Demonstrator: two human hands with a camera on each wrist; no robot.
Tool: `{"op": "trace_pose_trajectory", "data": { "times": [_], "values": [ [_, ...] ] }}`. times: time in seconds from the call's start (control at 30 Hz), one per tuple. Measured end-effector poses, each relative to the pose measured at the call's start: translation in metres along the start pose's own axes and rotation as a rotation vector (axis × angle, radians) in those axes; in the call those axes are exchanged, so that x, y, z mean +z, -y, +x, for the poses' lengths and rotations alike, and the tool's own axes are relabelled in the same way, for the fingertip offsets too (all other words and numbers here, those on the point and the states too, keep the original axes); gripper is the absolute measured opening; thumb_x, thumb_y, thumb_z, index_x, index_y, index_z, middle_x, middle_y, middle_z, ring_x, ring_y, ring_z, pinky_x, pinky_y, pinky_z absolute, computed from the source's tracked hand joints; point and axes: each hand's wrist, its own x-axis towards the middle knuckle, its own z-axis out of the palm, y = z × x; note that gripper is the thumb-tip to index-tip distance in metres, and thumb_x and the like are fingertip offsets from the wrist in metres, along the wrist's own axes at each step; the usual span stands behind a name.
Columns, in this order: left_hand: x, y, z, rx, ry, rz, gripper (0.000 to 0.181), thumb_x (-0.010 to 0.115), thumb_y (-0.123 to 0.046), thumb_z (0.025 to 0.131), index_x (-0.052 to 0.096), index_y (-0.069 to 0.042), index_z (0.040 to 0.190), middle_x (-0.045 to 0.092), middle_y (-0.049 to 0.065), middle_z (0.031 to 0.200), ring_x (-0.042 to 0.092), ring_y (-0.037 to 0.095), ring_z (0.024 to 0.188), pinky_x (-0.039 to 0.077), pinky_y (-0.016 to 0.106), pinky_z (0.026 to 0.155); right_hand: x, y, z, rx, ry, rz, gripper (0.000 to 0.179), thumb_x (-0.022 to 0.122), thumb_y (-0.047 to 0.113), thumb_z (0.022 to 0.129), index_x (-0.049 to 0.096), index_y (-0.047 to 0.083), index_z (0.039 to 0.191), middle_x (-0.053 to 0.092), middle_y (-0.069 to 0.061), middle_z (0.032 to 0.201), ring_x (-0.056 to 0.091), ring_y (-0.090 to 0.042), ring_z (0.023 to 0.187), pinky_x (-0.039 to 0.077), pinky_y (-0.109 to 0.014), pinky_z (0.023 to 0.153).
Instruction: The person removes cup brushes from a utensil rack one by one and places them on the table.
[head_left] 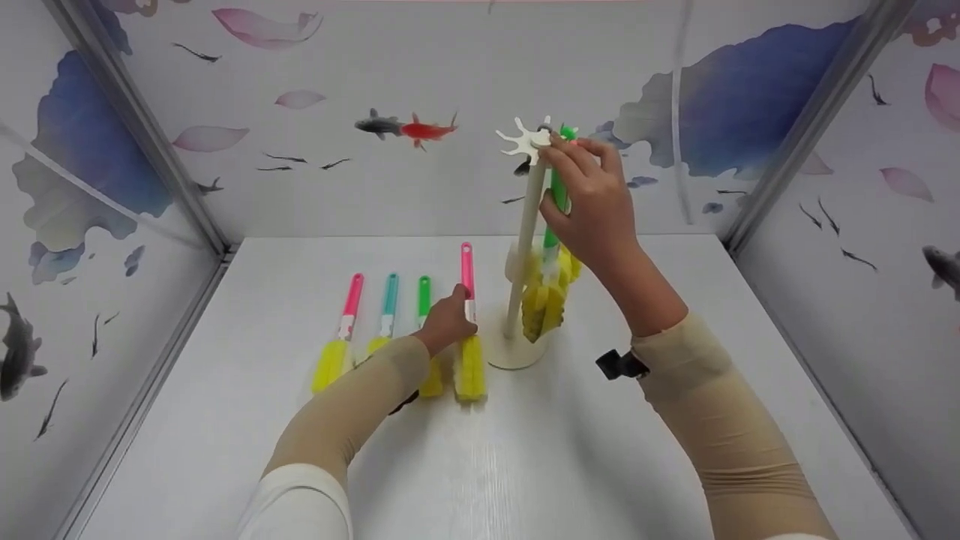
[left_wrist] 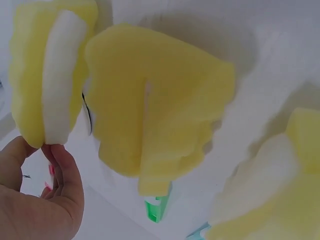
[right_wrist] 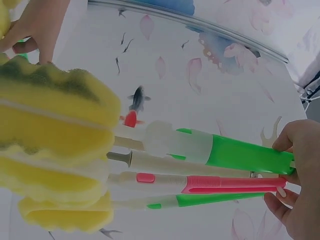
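My left hand [head_left: 447,321] pinches a sponge brush with a pink handle [head_left: 469,369] near its neck, the brush lying beside the stand. In the left wrist view its yellow and white sponge head [left_wrist: 56,75] rises above my fingertips. At the top of the cream stand [head_left: 531,214], my right hand [head_left: 598,201] grips the end of a green-handled sponge brush [right_wrist: 245,152] by the hooks. A pink-handled brush [right_wrist: 225,184] and another green-handled brush [right_wrist: 215,200] hang close behind it. My fingers partly hide the hooks.
To the left on the white table [head_left: 465,472] lie a pink-handled brush [head_left: 352,296], a teal-handled brush [head_left: 389,296] and a green-handled brush [head_left: 424,292]. My left forearm partly covers their sponge heads. Patterned panels [head_left: 480,67] enclose the table at the back and sides.
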Motion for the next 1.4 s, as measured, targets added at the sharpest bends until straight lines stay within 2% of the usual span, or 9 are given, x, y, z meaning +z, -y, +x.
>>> {"op": "trace_pose_trajectory", "data": {
  "times": [0.2, 0.37, 0.53, 0.87, 1.03, 1.23, 1.4],
  "values": [
    [0.002, 0.003, 0.008, -0.051, 0.053, 0.009, 0.068, 0.071, -0.017, 0.090, 0.033, -0.020, 0.146, 0.049, 0.000, 0.141, 0.049, 0.020, 0.121, 0.036, 0.040, 0.109, 0.000, -0.002, -0.002, -0.008, 0.000, -0.013, 0.039, 0.067, 0.010, 0.087, 0.064, 0.006, 0.125, 0.057, -0.007, 0.137, 0.046, -0.033, 0.122, 0.048, -0.041, 0.097],
    [0.004, 0.006, 0.015, -0.053, 0.068, 0.008, 0.058, 0.071, -0.014, 0.089, 0.041, -0.016, 0.139, 0.056, 0.004, 0.131, 0.053, 0.022, 0.109, 0.042, 0.039, 0.104, 0.000, -0.001, 0.000, -0.025, 0.003, -0.037, 0.038, 0.065, 0.011, 0.087, 0.063, 0.005, 0.125, 0.057, -0.008, 0.137, 0.046, -0.033, 0.121, 0.048, -0.040, 0.097],
    [0.006, 0.012, 0.020, -0.082, 0.071, -0.014, 0.055, 0.072, -0.012, 0.088, 0.044, -0.013, 0.135, 0.060, 0.006, 0.119, 0.056, 0.024, 0.101, 0.048, 0.036, 0.097, 0.001, 0.000, 0.000, -0.032, 0.007, -0.030, 0.037, 0.064, 0.010, 0.088, 0.064, 0.005, 0.125, 0.057, -0.009, 0.137, 0.047, -0.034, 0.121, 0.047, -0.041, 0.097],
    [0.007, 0.017, 0.022, -0.104, 0.094, 0.019, 0.050, 0.070, -0.010, 0.088, 0.048, -0.009, 0.133, 0.060, 0.008, 0.112, 0.056, 0.025, 0.098, 0.050, 0.037, 0.093, 0.000, -0.001, -0.001, -0.025, 0.008, -0.038, 0.038, 0.064, 0.011, 0.088, 0.064, 0.005, 0.125, 0.056, -0.008, 0.138, 0.046, -0.033, 0.121, 0.047, -0.041, 0.097],
    [0.009, 0.019, 0.023, -0.103, 0.083, 0.043, 0.044, 0.069, -0.010, 0.089, 0.049, -0.008, 0.128, 0.060, 0.008, 0.106, 0.056, 0.025, 0.095, 0.051, 0.036, 0.090, 0.001, 0.000, 0.000, -0.011, 0.005, -0.034, 0.041, 0.067, 0.009, 0.086, 0.064, 0.006, 0.126, 0.057, -0.007, 0.137, 0.046, -0.032, 0.121, 0.048, -0.040, 0.097],
    [0.010, 0.018, 0.022, -0.133, 0.082, 0.032, 0.039, 0.068, -0.010, 0.090, 0.049, -0.008, 0.125, 0.060, 0.008, 0.106, 0.056, 0.026, 0.096, 0.051, 0.036, 0.090, 0.001, 0.001, 0.000, -0.005, 0.008, -0.033, 0.041, 0.067, 0.009, 0.086, 0.064, 0.007, 0.127, 0.056, -0.007, 0.138, 0.046, -0.031, 0.122, 0.047, -0.040, 0.097],
    [0.006, 0.016, 0.019, -0.131, 0.085, 0.040, 0.042, 0.069, -0.012, 0.090, 0.049, -0.009, 0.127, 0.059, 0.007, 0.110, 0.055, 0.025, 0.098, 0.050, 0.035, 0.093, 0.000, 0.000, 0.000, -0.010, 0.011, -0.037, 0.041, 0.067, 0.009, 0.086, 0.064, 0.006, 0.127, 0.057, -0.007, 0.137, 0.046, -0.032, 0.121, 0.046, -0.040, 0.098]
  ]
}}
